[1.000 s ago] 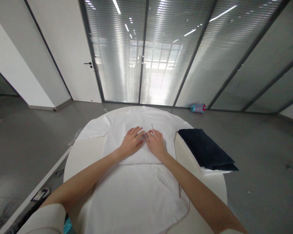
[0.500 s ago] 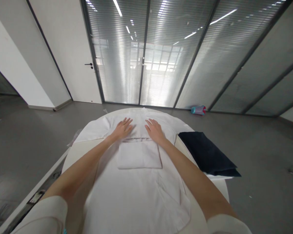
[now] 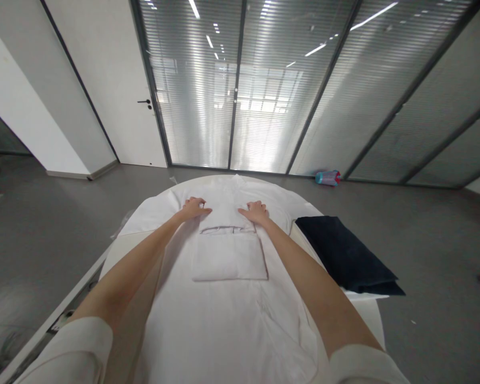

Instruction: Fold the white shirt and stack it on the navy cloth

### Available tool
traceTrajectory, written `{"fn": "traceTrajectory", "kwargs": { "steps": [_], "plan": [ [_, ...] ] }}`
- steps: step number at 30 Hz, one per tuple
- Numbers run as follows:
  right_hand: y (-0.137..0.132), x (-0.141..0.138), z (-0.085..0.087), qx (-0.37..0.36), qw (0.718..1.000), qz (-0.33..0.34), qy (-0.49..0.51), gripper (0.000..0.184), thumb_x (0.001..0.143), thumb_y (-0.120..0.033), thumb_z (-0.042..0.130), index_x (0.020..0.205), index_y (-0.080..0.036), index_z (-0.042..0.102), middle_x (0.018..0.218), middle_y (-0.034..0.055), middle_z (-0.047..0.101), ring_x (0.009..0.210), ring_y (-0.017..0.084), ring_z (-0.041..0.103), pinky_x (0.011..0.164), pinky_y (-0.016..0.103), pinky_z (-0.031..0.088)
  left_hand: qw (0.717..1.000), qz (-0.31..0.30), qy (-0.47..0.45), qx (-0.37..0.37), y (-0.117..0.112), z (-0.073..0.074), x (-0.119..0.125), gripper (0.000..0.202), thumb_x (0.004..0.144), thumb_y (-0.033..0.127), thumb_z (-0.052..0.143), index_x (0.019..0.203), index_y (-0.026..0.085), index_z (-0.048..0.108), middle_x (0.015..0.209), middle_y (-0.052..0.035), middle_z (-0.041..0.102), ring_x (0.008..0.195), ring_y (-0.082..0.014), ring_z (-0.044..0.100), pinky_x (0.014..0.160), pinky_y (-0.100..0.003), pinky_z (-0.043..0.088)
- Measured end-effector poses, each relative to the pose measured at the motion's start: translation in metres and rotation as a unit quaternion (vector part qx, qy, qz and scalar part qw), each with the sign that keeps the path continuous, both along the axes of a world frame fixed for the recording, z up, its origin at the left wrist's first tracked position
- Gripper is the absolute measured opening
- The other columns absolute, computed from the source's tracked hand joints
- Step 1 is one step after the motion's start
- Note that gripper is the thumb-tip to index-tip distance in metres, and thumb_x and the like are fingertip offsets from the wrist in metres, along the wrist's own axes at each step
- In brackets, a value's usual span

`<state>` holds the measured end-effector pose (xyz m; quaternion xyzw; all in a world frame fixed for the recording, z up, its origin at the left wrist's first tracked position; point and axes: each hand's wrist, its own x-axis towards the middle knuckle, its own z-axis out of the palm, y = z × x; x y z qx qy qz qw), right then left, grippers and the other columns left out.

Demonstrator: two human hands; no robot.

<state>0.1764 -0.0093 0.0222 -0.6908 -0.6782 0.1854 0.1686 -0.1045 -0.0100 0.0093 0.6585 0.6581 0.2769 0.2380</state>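
Note:
A white garment lies spread over the round table. On top of it, in the middle, is a flat folded white cloth. Just beyond, a narrow white fabric panel has a creased, slightly gaping near edge. My left hand rests at the panel's left side, fingers bent and thumb stretched inward. Opposite it, my right hand rests at the right side, its thumb also pointing inward. Both thumbs stand apart from the fingers, and no fabric shows clearly pinched between them.
A folded dark navy cloth lies at the table's right edge, over something white. The pale table top shows at the left. On the floor by the glass partition lies a blue and pink package. A white door stands back left.
Both hands have gone from lying flat with fingers stretched to bent fingers with thumbs turned inward. They have moved slightly outward, to the panel's sides. The view has shifted slightly.

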Motion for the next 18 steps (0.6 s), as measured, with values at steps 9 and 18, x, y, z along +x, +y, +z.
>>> {"fn": "traceTrajectory", "kwargs": {
  "steps": [9, 18],
  "plan": [
    [-0.033, 0.022, 0.035, 0.076, 0.936, 0.122, 0.322, 0.051, 0.072, -0.035, 0.072, 0.118, -0.022, 0.054, 0.082, -0.0029, 0.064, 0.077, 0.018, 0.062, 0.075, 0.032, 0.051, 0.963, -0.116, -0.213, 0.113, -0.051, 0.035, 0.002, 0.055, 0.071, 0.035, 0.078, 0.121, 0.018, 0.061, 0.083, -0.0006, 0.059, 0.073, -0.0149, 0.056, 0.069, -0.028, 0.048],
    [-0.192, 0.058, 0.009, 0.299, 0.881, 0.366, -0.023, 0.025, 0.081, -0.003, 0.06, 0.099, -0.02, 0.062, 0.1, 0.0078, 0.063, 0.095, 0.025, 0.056, 0.087, 0.042, 0.044, 0.853, -0.387, 0.108, 0.332, -0.205, 0.009, 0.003, 0.031, 0.092, 0.003, 0.045, 0.11, 0.019, 0.064, 0.103, -0.0106, 0.066, 0.099, -0.0206, 0.06, 0.088, -0.036, 0.049]
  ]
}}
